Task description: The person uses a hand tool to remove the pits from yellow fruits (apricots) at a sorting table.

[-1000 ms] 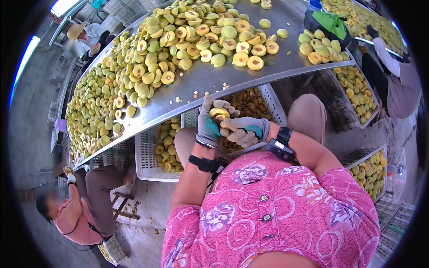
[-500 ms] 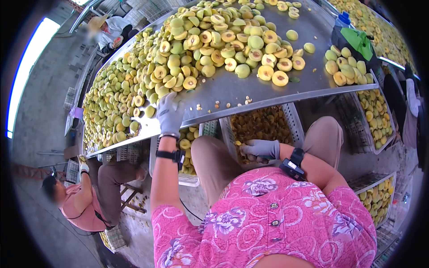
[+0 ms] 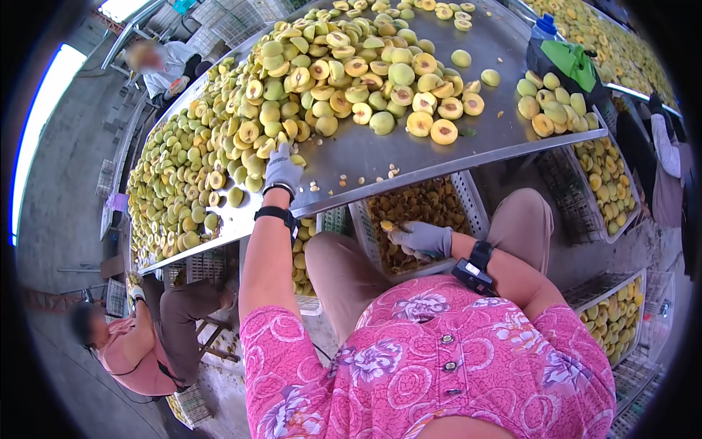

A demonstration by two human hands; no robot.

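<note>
My left hand, in a grey glove, reaches to the near edge of the heap of halved yellow-green fruit on the metal table. Its fingers are stretched out against the fruit, with a small half beside the fingertips. My right hand, also gloved, is closed above a crate of dark brown pieces. A small yellow fruit piece shows at its fingertips. Part of something dark shows under that palm, too hidden to make out. Small pale bits lie along the table's near edge.
More fruit stands in a crate at right and another below it. A blue-capped bottle and green cloth are at the table's right end. One person sits at left, another at upper left.
My left hand has moved up to the fruit heap. My right hand has shifted slightly, and more of the yellow piece shows at its fingertips. The whole view has shifted a little.
</note>
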